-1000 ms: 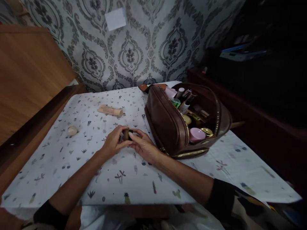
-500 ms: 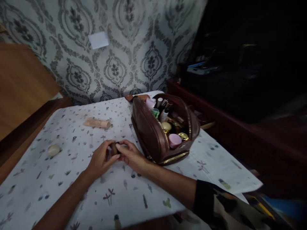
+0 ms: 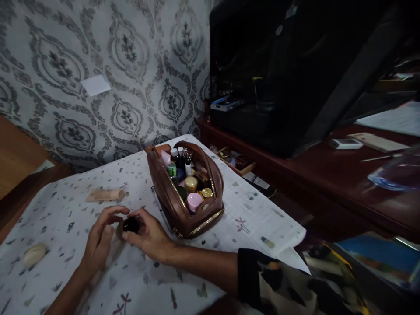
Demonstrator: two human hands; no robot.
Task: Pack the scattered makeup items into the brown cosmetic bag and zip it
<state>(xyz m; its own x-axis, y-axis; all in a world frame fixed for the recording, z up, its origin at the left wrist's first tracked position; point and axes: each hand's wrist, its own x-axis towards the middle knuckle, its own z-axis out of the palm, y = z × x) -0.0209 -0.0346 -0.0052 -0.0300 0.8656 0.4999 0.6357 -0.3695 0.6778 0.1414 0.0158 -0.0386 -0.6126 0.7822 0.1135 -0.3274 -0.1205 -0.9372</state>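
Observation:
My right hand [image 3: 149, 234] pinches a small jar [image 3: 131, 225] with a glossy black top and a brownish side, just above the cloth. Beside it my left hand [image 3: 100, 238] curves with thumb and fingers apart; it appears to hold nothing. To the right of both hands stands a brown toiletry bag [image 3: 170, 205], unzipped. Inside it are a pink-lidded jar [image 3: 194, 201], a gold-lidded jar [image 3: 190, 183], a green-capped container [image 3: 171, 169] and several bottles. A beige tube [image 3: 105, 195] lies behind my left hand, and a pale oval object [image 3: 34, 255] lies to its left.
A white patterned cloth [image 3: 206, 267] covers the table. Beyond it on the right stand a dark wooden desk [image 3: 295, 175] and a large black screen [image 3: 256, 78]. An open drawer [image 3: 247, 168] holds small items. The patterned wall [image 3: 131, 57] rises behind.
The view has swung right, so the bag and table appear further left. My left hand has come off the small jar and its fingers have spread; my right hand keeps hold of it.

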